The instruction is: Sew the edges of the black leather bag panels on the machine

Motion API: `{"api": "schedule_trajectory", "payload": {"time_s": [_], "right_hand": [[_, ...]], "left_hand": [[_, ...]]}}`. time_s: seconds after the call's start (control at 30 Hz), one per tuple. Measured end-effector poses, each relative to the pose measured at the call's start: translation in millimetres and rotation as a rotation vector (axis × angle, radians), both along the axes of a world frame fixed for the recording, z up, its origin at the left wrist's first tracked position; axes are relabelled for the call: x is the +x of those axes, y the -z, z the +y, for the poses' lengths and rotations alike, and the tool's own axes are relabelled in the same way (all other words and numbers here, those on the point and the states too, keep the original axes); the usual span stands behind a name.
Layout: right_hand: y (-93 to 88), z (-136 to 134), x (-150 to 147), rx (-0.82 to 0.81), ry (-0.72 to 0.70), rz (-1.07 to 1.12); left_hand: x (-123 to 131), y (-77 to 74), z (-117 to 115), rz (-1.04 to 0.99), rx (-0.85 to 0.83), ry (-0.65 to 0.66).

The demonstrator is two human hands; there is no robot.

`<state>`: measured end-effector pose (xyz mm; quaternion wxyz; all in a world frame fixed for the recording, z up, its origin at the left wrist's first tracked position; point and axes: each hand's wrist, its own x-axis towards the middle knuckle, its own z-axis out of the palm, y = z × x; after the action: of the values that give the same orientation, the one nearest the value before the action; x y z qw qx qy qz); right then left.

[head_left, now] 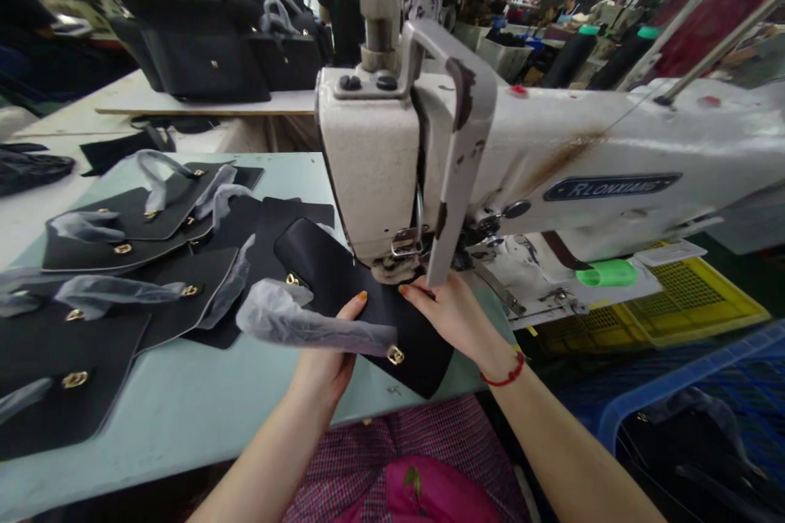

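Observation:
A black bag panel point(417, 343) lies at an angle under the head of a white sewing machine point(374, 163). Its handle point(331, 331) is wrapped in clear plastic and fixed with gold-coloured rings. My left hand point(334, 359) grips the panel's near side, thumb on top beside the handle, the other fingers hidden beneath. Close to the needle area, my right hand point(450, 310) holds the panel's right part, its thumb and finger near the presser foot. The machine's grey guard bar partly covers that hand's fingertips, and the stitching point is hidden.
Several similar black panels point(177, 286) with wrapped handles overlap on the pale green table point(202, 417) at left. Finished-looking black bags point(202, 57) stand on a board behind. At right are a blue crate point(613, 417) holding black pieces and yellow crates point(705, 302). People work farther back.

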<state>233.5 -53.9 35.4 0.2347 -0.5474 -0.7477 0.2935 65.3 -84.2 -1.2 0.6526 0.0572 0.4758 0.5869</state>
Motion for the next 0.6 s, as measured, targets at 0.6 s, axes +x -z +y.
{"api": "schedule_trajectory", "payload": {"time_s": [0.6], "right_hand": [[33.1,-21,-34,-0.114,0.17,0.445]], "left_hand": [[-56,-30.9,68,0.213,-0.051,0.394]]}}
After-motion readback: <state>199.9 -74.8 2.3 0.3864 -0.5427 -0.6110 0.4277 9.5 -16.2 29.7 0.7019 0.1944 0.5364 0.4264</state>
